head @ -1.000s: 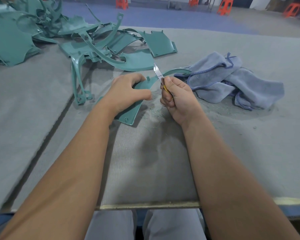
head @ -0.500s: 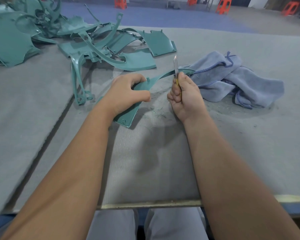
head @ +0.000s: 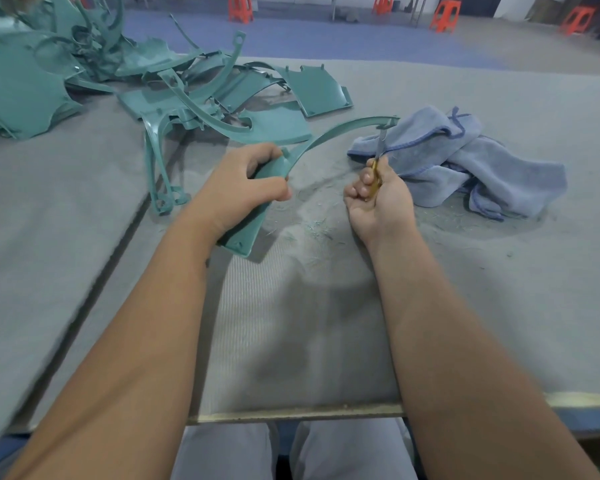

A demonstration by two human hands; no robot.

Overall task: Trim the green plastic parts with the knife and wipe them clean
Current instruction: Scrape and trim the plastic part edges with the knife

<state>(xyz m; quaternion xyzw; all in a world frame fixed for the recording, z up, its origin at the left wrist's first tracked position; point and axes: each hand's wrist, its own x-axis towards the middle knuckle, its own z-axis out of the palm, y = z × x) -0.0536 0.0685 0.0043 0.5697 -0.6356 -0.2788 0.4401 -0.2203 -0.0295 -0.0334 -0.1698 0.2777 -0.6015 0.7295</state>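
Far to the left of the working fingers, a heap of green plastic parts [head: 174,88] lies tangled on the grey desk [head: 499,289]. Nearer, the left hand [head: 243,188] has its fingers and thumb curled round the broad end of one green part [head: 326,136], whose thin curved arm sweeps up and right, off the desk. At that arm's far tip, the knife [head: 381,143] blade points upward and seems to meet the plastic; the right hand [head: 378,199] has its fingers clamped on the yellow handle. Between the two hands lie green shavings [head: 312,226]. Just right of the knife hand sits a crumpled blue cloth [head: 465,161], not yet in use. As a judgement, the unsupported arm could flex and let the blade skip off toward the cloth or the gripping hand. No containers are in view.
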